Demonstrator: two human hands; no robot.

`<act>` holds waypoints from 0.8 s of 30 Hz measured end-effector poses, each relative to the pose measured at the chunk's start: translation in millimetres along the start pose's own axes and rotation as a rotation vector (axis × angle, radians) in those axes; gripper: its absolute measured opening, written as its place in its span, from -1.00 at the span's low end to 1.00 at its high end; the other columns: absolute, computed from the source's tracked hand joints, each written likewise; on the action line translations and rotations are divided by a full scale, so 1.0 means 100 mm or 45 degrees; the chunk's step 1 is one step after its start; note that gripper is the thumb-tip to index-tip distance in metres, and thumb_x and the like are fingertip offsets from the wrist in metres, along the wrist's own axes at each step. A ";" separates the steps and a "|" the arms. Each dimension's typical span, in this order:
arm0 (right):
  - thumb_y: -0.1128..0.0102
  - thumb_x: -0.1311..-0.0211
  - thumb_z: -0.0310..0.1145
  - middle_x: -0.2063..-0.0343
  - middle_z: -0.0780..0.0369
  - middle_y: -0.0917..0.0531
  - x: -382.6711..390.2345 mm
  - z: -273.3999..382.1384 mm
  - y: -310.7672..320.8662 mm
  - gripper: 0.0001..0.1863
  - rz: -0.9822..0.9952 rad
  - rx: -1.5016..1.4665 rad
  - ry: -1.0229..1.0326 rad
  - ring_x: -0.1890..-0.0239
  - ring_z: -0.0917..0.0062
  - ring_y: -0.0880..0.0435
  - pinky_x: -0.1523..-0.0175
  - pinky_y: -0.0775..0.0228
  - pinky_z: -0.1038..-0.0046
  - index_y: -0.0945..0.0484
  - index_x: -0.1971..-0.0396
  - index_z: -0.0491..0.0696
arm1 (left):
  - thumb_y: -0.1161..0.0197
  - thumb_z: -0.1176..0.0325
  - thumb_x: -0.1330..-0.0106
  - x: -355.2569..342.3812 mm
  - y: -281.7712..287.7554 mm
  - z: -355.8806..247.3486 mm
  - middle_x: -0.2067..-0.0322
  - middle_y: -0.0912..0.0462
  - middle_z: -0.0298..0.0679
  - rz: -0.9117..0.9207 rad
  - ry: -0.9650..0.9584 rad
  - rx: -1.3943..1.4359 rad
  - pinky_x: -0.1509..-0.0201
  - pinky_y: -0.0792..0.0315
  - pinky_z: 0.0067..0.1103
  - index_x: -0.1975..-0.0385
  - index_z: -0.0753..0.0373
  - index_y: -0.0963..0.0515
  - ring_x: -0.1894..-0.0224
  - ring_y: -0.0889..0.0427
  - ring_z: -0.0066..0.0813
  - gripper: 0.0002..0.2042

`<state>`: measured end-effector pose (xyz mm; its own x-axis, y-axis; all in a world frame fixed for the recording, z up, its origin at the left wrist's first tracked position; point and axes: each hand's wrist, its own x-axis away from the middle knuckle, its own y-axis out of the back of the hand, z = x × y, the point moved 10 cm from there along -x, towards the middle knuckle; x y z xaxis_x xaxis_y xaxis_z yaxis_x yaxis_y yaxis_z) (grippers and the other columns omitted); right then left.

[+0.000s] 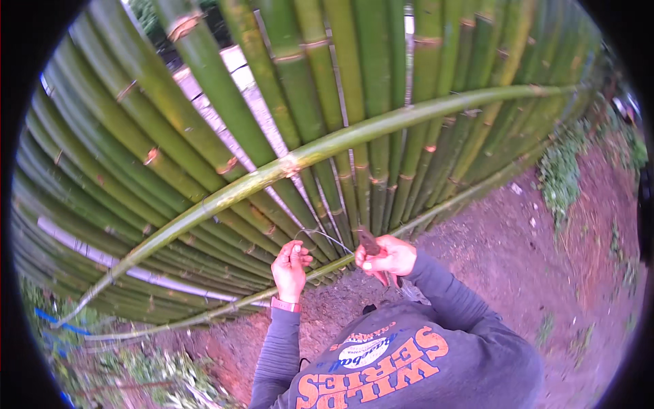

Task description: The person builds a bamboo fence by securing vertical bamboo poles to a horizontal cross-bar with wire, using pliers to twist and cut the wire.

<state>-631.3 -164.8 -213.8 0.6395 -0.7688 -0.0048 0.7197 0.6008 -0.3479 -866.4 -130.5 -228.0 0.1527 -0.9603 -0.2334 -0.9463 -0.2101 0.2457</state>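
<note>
A fence of upright green bamboo poles (378, 61) stands before me, with a thin lower bamboo rail (313, 274) running across it near the ground. My left hand (289, 273), a red band at its wrist, is closed in a pinch on a thin metal wire (330, 238). From those fingers the wire arcs over to the right, in front of the poles by the lower rail. My right hand (392, 257) is closed around rusty pliers (368, 240), their brown head pointing up toward the poles and the handles showing below the fingers. Whether the jaws grip the wire I cannot tell.
A thicker upper bamboo rail (381, 125) curves across the fence above my hands. Light shows through narrow gaps between some poles. Brown bare soil (470, 252) lies at the fence's foot. Green weeds (560, 174) grow at the right, and more plants (143, 371) at the lower left.
</note>
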 end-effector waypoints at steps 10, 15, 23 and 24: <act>-0.27 -0.22 -0.47 0.43 0.32 -0.58 1.05 0.08 -0.15 -0.84 -0.426 0.140 0.092 0.38 0.67 -0.58 0.36 -0.46 0.62 -0.55 0.22 -0.15 | -0.23 0.42 -0.29 -0.35 -0.39 -0.43 0.20 -0.69 -0.10 0.287 -0.286 -0.106 0.06 -0.57 -0.42 -0.31 0.26 -0.31 0.22 -0.70 -0.28 -0.45; -0.30 -0.20 -0.42 0.46 0.29 -0.58 1.22 0.09 -0.25 -0.79 -0.541 0.050 0.383 0.47 0.63 -0.59 0.48 -0.49 0.60 -0.53 0.23 -0.17 | -0.09 0.45 -0.27 -0.53 -0.80 -1.21 0.48 -0.69 0.03 0.333 -0.594 -0.994 0.22 -0.59 -0.27 -0.40 0.22 -0.14 0.46 -0.70 -0.04 -0.36; -0.29 -0.22 -0.40 0.46 0.25 -0.58 1.49 0.52 -0.42 -0.77 -0.598 0.102 0.557 0.47 0.60 -0.60 0.46 -0.53 0.55 -0.51 0.21 -0.18 | -0.09 0.30 -0.27 -0.80 -0.88 -1.78 0.43 -0.68 0.05 0.323 -0.888 -1.502 0.24 -0.58 -0.16 -0.28 0.18 -0.30 0.39 -0.70 0.03 -0.47; -0.28 -0.22 -0.40 0.46 0.24 -0.58 1.58 0.69 -0.43 -0.78 -0.621 0.120 0.636 0.47 0.60 -0.60 0.45 -0.53 0.55 -0.51 0.21 -0.18 | -0.16 0.28 -0.26 -0.74 -0.86 -1.87 0.43 -0.68 0.04 0.322 -0.878 -1.423 0.23 -0.57 -0.18 -0.28 0.18 -0.28 0.37 -0.70 0.02 -0.45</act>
<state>-543.0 -297.1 -134.9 0.0529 -0.9503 -0.3069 0.9275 0.1606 -0.3375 -742.7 -75.1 -55.8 -0.4786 -0.7761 -0.4107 -0.1370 -0.3960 0.9080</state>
